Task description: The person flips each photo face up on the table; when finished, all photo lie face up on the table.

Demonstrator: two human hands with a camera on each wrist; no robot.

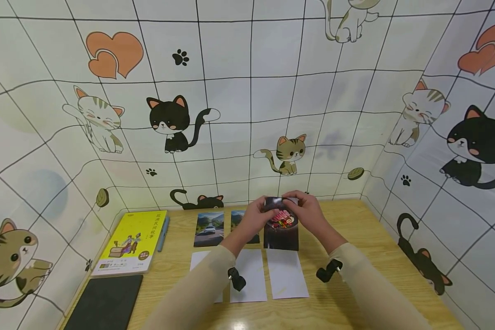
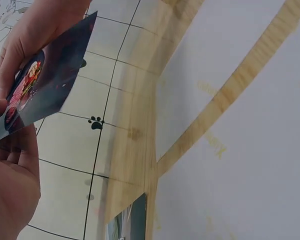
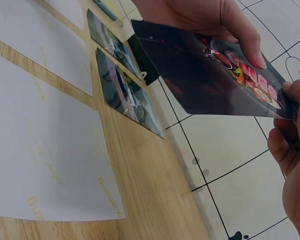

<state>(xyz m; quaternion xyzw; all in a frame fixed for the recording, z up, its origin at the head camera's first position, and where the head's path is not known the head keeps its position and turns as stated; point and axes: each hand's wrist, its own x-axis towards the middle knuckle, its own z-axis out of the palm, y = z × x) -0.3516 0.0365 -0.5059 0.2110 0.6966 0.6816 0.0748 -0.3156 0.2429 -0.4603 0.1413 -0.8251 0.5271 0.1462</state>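
Observation:
Both hands hold a glossy dark photo print (image 1: 281, 236) showing a bowl of sliced meat and vegetables. My left hand (image 1: 257, 217) pinches it near the upper left, thumb on the picture face. At the upper right edge my right hand (image 1: 309, 213) pinches it too, thumb in front and fingers behind. The print is tilted up, its lower corner apart from the table in the right wrist view. Left of it lie a photo of a car on a road (image 1: 209, 229) and a second road photo (image 3: 130, 97), partly hidden behind my left hand in the head view.
Three white sheets with faint yellow lettering lie in a row nearer me, the right one (image 1: 288, 275) fully showing. At the left are a yellow book (image 1: 132, 238), a blue pen-like item (image 1: 163, 233) and a black flat pad (image 1: 105, 302). A cat-patterned cloth (image 1: 231, 101) encloses the wooden table (image 1: 334, 302).

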